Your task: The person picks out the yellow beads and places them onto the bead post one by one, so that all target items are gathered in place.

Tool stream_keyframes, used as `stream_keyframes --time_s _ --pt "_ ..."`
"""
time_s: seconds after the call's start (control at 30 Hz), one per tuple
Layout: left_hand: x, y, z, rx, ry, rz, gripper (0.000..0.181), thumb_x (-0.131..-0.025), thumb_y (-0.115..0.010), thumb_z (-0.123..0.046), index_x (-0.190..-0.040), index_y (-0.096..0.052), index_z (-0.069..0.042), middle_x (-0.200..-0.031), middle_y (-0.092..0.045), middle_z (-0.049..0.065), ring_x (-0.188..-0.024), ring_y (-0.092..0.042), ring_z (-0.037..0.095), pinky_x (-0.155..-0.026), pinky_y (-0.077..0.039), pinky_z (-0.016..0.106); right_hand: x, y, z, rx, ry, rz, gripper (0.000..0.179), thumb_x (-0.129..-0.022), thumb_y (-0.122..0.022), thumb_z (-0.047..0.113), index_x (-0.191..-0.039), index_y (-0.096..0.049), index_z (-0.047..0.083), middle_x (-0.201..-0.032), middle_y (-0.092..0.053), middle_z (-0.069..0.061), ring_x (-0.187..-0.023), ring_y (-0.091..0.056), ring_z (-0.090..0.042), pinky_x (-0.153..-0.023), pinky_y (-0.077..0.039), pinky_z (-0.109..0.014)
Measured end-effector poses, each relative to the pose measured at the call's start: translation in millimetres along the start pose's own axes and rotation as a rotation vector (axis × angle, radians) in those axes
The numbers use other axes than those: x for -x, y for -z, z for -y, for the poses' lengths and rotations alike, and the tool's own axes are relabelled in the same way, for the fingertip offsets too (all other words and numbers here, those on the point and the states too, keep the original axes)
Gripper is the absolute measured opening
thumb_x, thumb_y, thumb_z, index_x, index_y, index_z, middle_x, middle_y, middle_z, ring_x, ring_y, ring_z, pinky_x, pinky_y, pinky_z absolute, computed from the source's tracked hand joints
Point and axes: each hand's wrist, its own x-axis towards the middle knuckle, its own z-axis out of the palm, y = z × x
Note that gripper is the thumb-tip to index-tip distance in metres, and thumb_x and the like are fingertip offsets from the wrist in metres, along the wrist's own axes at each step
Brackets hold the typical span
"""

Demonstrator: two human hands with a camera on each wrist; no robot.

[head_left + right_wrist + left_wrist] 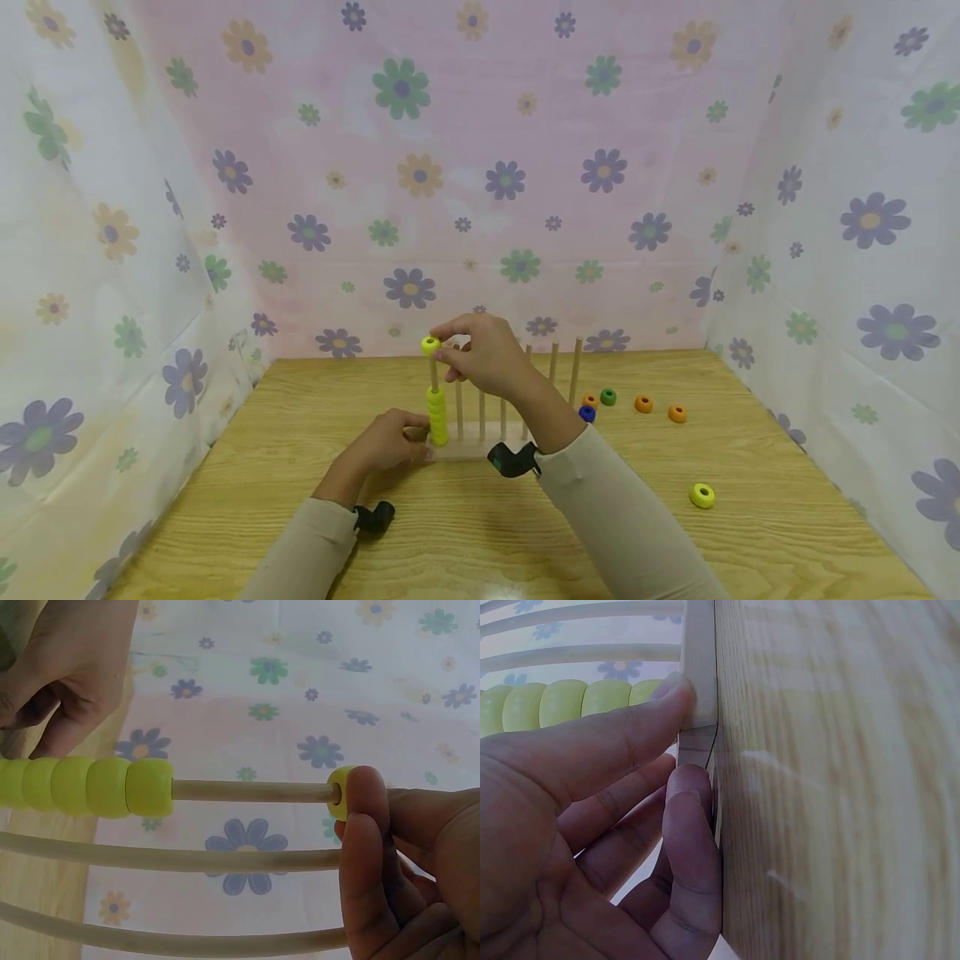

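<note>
At the top of the leftmost peg, my right hand pinches a yellow bead between thumb and fingers. In the right wrist view the peg's tip enters the bead's hole. Lower on that peg, several yellow beads sit stacked, with bare wood between them and the held bead. My left hand grips the left end of the wooden base. Its thumb lies against the base's face beside the lowest bead, while the other fingers bend round the end.
More upright pegs stand along the base, without beads where visible. To its right lie a blue bead, a green bead and several orange beads. A single yellow bead is nearer the front right. Flowered cloth surrounds the wooden table.
</note>
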Motion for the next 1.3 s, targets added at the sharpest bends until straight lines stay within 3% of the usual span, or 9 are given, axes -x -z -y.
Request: stream_keyframes --time_s 0.27,0.5,1.3 --pt "-3.9 -2.6 -4.1 0.019 0.001 0.013 0.049 -0.087 -0.086 -0.023 -0.134 -0.072 -0.023 -0.145 -0.063 0.006 -0.139 -0.053 0.04 -0.11 -0.045 0.063 2.8 4.8 -3.0 0.042 0.001 -0.008 0.029 -0.098 -0.073 0.017 -0.127 -0.075 0.019 -0.126 -0.07 0.001 -0.066 -0.074 -0.014 -0.052 -0.055 -0.032" --pt "-6.0 -2.0 -7.3 0.006 0.003 0.01 0.05 -0.086 -0.086 -0.022 -0.134 -0.072 -0.023 -0.143 -0.064 0.006 -0.138 -0.054 0.04 -0.11 -0.045 0.063 3.0 6.5 -4.6 0.035 0.007 -0.016 0.029 -0.098 -0.074 0.016 -0.127 -0.075 0.018 -0.127 -0.069 0.001 -0.066 -0.074 -0.015 -0.054 -0.057 -0.033" --pt "0.3 -0.1 -3.3 -0.023 0.03 -0.004 0.05 -0.085 -0.087 -0.022 -0.133 -0.073 -0.022 -0.143 -0.065 0.007 -0.133 -0.059 0.041 -0.104 -0.052 0.058 6.3 -1.0 1.0 0.05 0.015 -0.005 0.03 -0.099 -0.073 0.016 -0.129 -0.074 0.017 -0.131 -0.066 0.0 -0.067 -0.073 -0.013 -0.053 -0.054 -0.033"
